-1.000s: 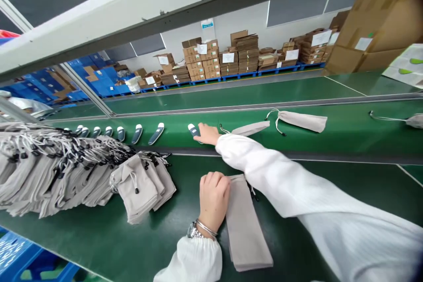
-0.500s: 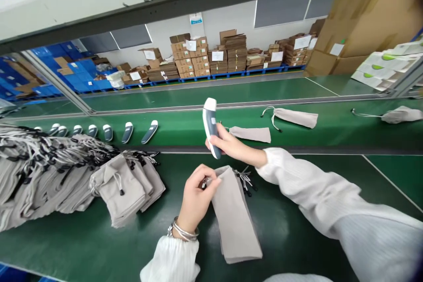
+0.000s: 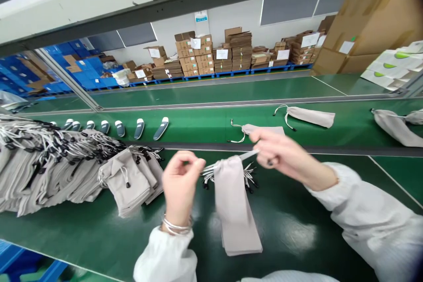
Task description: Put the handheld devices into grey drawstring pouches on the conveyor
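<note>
Nearest lies a grey pouch pile [image 3: 251,241], mostly covered by the drawstring pouch [image 3: 228,183], whose inside is hidden. Its long axis runs 12 to 6 o'clock, gathered mouth at 12. At its 10, the left hand [image 3: 180,180] pinches white cords [image 3: 209,168]; at 2, the blurred right hand [image 3: 280,154] grips the opposite cord [image 3: 248,154], partly covering another pouch [image 3: 271,128] beyond.

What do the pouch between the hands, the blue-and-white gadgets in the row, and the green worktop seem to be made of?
Pouch: matte woven cloth, perhaps cotton or linen-like; it gathers softly at the top.
Gadgets: probably moulded plastic, given their rounded, two-tone shapes; finish too small to judge.
Worktop: smooth, fairly glossy, as bright reflections show; coating or rubber mat, unclear.
</note>
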{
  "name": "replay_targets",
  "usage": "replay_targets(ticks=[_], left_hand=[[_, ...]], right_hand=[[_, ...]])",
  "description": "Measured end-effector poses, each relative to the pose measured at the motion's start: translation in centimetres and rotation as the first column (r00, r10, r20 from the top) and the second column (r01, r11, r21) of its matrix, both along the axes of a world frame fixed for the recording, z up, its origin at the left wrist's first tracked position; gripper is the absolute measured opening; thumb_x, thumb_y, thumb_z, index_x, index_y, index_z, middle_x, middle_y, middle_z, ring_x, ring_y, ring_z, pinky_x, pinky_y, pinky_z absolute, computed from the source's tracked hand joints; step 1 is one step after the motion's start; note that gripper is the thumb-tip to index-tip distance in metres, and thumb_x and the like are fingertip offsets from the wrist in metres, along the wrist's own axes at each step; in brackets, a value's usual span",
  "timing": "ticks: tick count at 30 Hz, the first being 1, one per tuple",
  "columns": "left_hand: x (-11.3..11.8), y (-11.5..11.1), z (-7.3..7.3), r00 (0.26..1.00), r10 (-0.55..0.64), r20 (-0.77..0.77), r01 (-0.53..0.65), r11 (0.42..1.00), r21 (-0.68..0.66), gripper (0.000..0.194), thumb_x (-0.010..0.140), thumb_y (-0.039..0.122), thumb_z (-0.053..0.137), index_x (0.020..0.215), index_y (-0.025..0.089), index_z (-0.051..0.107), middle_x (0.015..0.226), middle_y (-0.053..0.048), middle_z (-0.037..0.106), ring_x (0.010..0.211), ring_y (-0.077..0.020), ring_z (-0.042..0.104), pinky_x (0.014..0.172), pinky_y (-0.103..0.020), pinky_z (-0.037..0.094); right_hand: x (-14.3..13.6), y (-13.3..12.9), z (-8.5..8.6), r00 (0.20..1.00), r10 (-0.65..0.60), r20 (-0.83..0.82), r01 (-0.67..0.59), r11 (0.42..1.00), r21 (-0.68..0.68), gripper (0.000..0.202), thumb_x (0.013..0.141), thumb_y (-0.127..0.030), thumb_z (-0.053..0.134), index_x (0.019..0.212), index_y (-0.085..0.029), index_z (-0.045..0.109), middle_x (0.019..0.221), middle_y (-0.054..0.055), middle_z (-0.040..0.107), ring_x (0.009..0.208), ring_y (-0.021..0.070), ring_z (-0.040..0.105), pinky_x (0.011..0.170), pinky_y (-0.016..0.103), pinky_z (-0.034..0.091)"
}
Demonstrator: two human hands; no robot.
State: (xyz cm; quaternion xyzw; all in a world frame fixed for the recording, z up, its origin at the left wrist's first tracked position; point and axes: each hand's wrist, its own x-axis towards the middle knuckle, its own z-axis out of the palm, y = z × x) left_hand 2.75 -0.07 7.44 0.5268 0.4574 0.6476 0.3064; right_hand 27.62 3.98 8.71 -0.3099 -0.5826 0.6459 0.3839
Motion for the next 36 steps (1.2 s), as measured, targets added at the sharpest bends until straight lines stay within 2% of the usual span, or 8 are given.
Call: replay_targets(ticks=[2, 5, 8, 12, 17, 26, 31, 36], left_hand=[[-0.4, 0.2, -0.4, 0.997, 0.063, 0.037, -0.063, 0.998, -0.009, 0.016, 0.082, 0.027, 0.074, 0.091, 0.021, 0.062, 0.083, 0.003, 0.053, 0.055, -0.006, 0.039, 0.049, -0.02, 0.032], [0.8, 0.5, -2.6, 0.961, 0.052, -0.272, -0.047, 0.999, 0.025, 0.032, 0.083, 0.021, 0.072, 0.113, 0.024, 0.061, 0.101, -0.001, 0.059, 0.07, -0.0106, 0.054, 0.064, -0.025, 0.046], [2.5, 0.9, -5.6, 0.742, -0.065, -0.667, 0.092, 0.996, 0.005, 0.043, 0.083, 0.016, 0.07, 0.125, 0.024, 0.059, 0.125, -0.008, 0.062, 0.114, -0.0248, 0.059, 0.097, -0.042, 0.047], [1.6, 1.4, -8.1, 0.443, -0.133, -0.887, 0.132, 0.988, -0.083, 0.035, 0.092, 0.009, 0.053, 0.121, 0.026, 0.063, 0.116, -0.006, 0.071, 0.111, -0.0263, 0.062, 0.107, -0.053, 0.036], [-3.8, 1.1, -8.9, 0.354, 0.042, -0.934, 0.035, 0.998, 0.058, 0.03, 0.096, 0.012, 0.048, 0.115, 0.028, 0.066, 0.106, -0.005, 0.075, 0.098, -0.0248, 0.066, 0.102, -0.051, 0.037], [-4.7, -0.9, -8.7, 0.416, 0.195, -0.888, -0.151, 0.978, 0.143, 0.016, 0.089, 0.008, 0.058, 0.084, 0.022, 0.062, 0.087, -0.003, 0.066, 0.087, -0.0223, 0.06, 0.09, -0.043, 0.045], [-4.7, -1.1, -8.8, 0.407, 0.22, -0.887, -0.128, 0.975, 0.183, 0.02, 0.093, 0.008, 0.053, 0.079, 0.022, 0.057, 0.081, -0.001, 0.064, 0.087, -0.0211, 0.057, 0.095, -0.045, 0.041], [-5.3, -1.6, -7.6, 0.641, 0.066, -0.765, -0.042, 0.998, 0.051, 0.018, 0.091, 0.007, 0.052, 0.08, 0.021, 0.051, 0.078, 0.0, 0.061, 0.078, -0.0175, 0.054, 0.077, -0.036, 0.04]], right_hand=[[1.0, 0.0, 2.0, 0.981, -0.145, -0.13, 0.145, 0.989, -0.007, 0.02, 0.094, -0.041, 0.063, 0.094, -0.026, 0.05, 0.06, -0.008, 0.019, 0.049, 0.009, 0.014, 0.045, 0.024, 0.018], [0.5, 2.1, 4.6, 0.92, -0.315, -0.234, 0.353, 0.925, 0.144, 0.014, 0.095, -0.038, 0.061, 0.097, -0.028, 0.051, 0.062, -0.007, 0.022, 0.049, 0.0096, 0.019, 0.049, 0.025, 0.034], [-2.3, 6.3, 5.0, 0.861, -0.475, -0.182, 0.504, 0.746, 0.436, 0.016, 0.095, -0.033, 0.056, 0.11, -0.03, 0.051, 0.072, -0.003, 0.045, 0.056, 0.0116, 0.04, 0.064, 0.031, 0.047], [-7.6, 13.1, 2.3, 0.791, -0.569, 0.223, 0.212, 0.597, 0.774, 0.053, 0.091, -0.024, 0.055, 0.142, -0.025, 0.039, 0.128, 0.009, 0.06, 0.082, 0.0176, 0.06, 0.076, 0.035, 0.049], [-15.4, 19.3, -2.5, 0.628, -0.304, 0.717, -0.186, 0.835, 0.518, 0.046, 0.093, -0.039, 0.057, 0.134, -0.019, 0.049, 0.128, 0.009, 0.065, 0.108, 0.0246, 0.064, 0.086, 0.036, 0.05], [-30.2, 22.3, -6.9, 0.561, -0.294, 0.774, -0.023, 0.929, 0.369, 0.075, 0.086, -0.061, 0.062, 0.137, -0.011, 0.039, 0.139, 0.026, 0.054, 0.123, 0.0359, 0.058, 0.095, 0.043, 0.047], [-31.3, 22.5, -7.2, 0.625, -0.226, 0.747, -0.007, 0.955, 0.295, 0.061, 0.076, -0.028, 0.075, 0.127, -0.011, 0.045, 0.117, 0.022, 0.065, 0.11, 0.0346, 0.064, 0.086, 0.041, 0.049], [-26.7, 20.2, -6.4, 0.798, -0.097, 0.595, -0.046, 0.974, 0.221, 0.023, 0.081, -0.026, 0.065, 0.096, -0.018, 0.05, 0.077, 0.005, 0.061, 0.072, 0.0203, 0.063, 0.061, 0.029, 0.045]])
